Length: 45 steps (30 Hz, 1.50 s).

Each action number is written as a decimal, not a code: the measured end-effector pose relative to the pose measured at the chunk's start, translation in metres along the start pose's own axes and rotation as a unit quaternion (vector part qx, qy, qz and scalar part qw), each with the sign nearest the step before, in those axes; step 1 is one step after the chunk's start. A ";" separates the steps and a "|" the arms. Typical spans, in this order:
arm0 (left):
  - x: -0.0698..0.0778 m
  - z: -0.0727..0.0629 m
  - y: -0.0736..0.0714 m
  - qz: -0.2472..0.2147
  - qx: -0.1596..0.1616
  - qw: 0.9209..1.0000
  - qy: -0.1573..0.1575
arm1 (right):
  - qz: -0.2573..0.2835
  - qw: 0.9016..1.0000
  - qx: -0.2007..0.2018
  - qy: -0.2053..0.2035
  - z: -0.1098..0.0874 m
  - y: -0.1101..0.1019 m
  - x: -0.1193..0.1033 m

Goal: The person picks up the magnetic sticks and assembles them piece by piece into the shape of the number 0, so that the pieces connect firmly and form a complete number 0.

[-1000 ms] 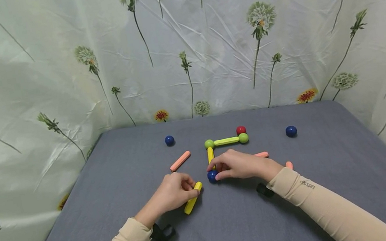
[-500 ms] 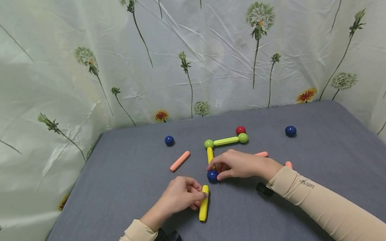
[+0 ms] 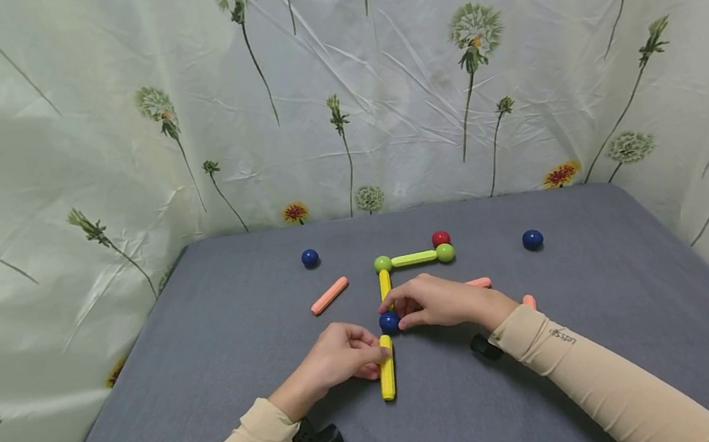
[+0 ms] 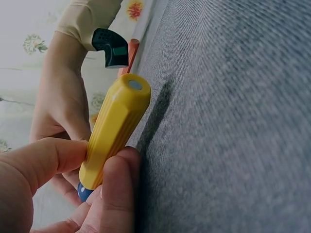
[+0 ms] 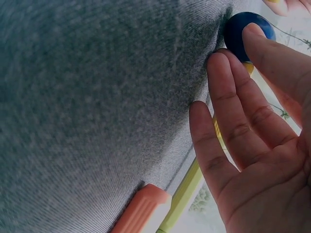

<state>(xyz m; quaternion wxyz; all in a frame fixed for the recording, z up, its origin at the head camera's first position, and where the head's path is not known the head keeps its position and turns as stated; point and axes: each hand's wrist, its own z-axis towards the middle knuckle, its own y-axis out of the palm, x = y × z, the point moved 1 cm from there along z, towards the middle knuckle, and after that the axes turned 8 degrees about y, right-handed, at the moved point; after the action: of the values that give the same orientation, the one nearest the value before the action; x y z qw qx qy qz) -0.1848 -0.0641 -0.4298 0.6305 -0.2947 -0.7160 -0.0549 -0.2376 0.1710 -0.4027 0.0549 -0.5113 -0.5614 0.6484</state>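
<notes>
My left hand pinches a yellow magnetic stick between thumb and fingers. In the left wrist view this yellow stick has a round metal disc in its near end. Its far end is right at a blue ball; I cannot tell whether they touch. My right hand holds that blue ball, thumb against it in the right wrist view. From the ball a second yellow stick runs back to a green ball. A light green stick links this to another green ball.
A red ball sits against the far green ball. Loose blue balls lie at back left and right. One salmon stick lies left of the chain; two more are partly hidden by the right arm. Grey cloth covers the table.
My left hand has moved right with the yellow stick and turned it nearly in line with the chain, its far end now by the blue ball. The right hand has stayed on the ball.
</notes>
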 end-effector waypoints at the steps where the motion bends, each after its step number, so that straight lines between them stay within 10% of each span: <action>1: 0.000 0.001 0.001 -0.001 0.000 1.000 -0.001 | 0.001 1.000 0.000 -0.001 0.000 0.000 0.000; 45: 0.002 0.013 0.002 -0.002 -0.017 1.000 0.001 | -0.008 1.000 -0.002 -0.006 0.000 0.000 0.000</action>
<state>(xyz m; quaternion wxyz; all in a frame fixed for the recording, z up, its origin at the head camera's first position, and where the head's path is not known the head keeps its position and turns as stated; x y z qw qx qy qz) -0.1955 -0.0560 -0.4307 0.6264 -0.3036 -0.7147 -0.0684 -0.2374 0.1706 -0.4025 0.0556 -0.5026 -0.5669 0.6503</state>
